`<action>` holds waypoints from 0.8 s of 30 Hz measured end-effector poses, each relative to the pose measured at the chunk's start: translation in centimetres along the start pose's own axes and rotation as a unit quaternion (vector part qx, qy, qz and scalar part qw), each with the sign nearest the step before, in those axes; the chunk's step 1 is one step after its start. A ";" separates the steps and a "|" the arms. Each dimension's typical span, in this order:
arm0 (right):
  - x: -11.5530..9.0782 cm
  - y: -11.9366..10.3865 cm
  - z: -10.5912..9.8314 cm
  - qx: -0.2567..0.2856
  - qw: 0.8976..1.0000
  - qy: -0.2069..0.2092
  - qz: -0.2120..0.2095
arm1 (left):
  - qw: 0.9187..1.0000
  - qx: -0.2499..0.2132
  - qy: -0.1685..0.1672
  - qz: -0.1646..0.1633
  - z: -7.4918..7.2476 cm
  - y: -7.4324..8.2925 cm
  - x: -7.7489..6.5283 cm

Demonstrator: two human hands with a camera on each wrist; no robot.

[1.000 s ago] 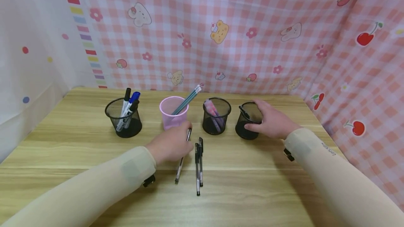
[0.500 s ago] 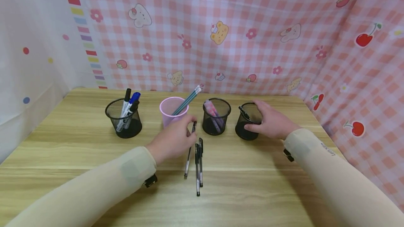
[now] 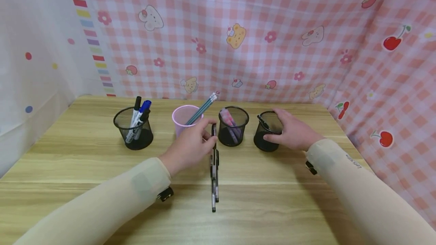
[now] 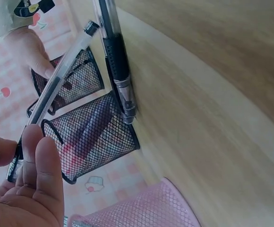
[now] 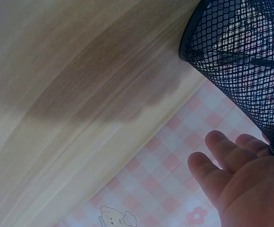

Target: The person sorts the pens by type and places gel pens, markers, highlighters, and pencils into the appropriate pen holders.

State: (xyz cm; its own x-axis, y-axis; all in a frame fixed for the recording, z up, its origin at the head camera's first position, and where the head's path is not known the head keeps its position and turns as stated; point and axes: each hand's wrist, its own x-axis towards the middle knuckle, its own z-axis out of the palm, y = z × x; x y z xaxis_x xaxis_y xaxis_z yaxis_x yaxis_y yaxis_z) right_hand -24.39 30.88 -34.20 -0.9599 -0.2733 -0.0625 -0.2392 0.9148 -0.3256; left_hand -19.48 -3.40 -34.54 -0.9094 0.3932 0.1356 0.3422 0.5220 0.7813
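My left hand (image 3: 190, 144) pinches a clear-barrelled black gel pen (image 4: 56, 78) near its capped end between thumb and fingers. The pen is off the table and tilted, its other end pointing back toward me. Under it, two more black gel pens (image 3: 217, 194) lie side by side on the wooden table. My right hand (image 3: 295, 129) holds the small black mesh pen cup (image 3: 265, 143) at the far right, thumb at the near side and fingers at the far rim. Inside that cup leans a black pen (image 3: 263, 121). In the right wrist view several fingertips (image 5: 201, 165) extend past the cup.
Left of the held cup stands a black mesh cup (image 3: 231, 139) with pink and purple pens. Beside it is a pink mesh cup (image 3: 178, 127) with teal pencils, partly behind my left hand. A black mesh cup (image 3: 143, 139) with markers stands far left. Patterned cloth (image 3: 211, 63) hangs behind.
My left hand has moved slightly right with the gel pen, lifting it until it hangs over the two lying pens. My right hand has stayed on the cup.
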 end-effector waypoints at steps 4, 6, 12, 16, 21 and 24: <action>0.0 0.0 0.1 0.001 1.000 0.001 0.001 | 1.000 -0.025 0.009 -0.008 0.1 0.2 0.2; 0.0 0.1 0.1 0.002 1.000 0.001 0.000 | 0.999 -0.028 0.016 -0.008 0.1 0.3 0.2; 0.0 0.2 0.2 -0.001 1.000 -0.001 0.003 | 0.997 -0.060 0.046 0.006 0.2 0.7 0.5; 0.0 0.1 0.2 -0.002 1.000 0.000 0.005 | 0.993 -0.096 0.061 0.000 0.3 1.0 0.8; 0.0 0.1 0.2 0.003 1.000 0.000 0.004 | 0.987 -0.140 0.082 0.005 0.6 1.3 1.3; 0.1 0.2 0.2 0.006 1.000 -0.003 0.007 | 0.981 -0.161 0.104 0.021 0.9 1.5 1.7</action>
State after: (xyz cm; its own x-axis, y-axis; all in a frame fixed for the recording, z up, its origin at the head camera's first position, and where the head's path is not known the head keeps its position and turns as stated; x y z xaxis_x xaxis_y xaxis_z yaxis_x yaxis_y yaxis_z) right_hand -24.49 30.99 -34.46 -0.9621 -0.2625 -0.0736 -0.2239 0.9148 -0.3363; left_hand -20.28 -1.28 -33.68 -0.9359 0.2284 0.2681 0.3194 0.2294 0.9194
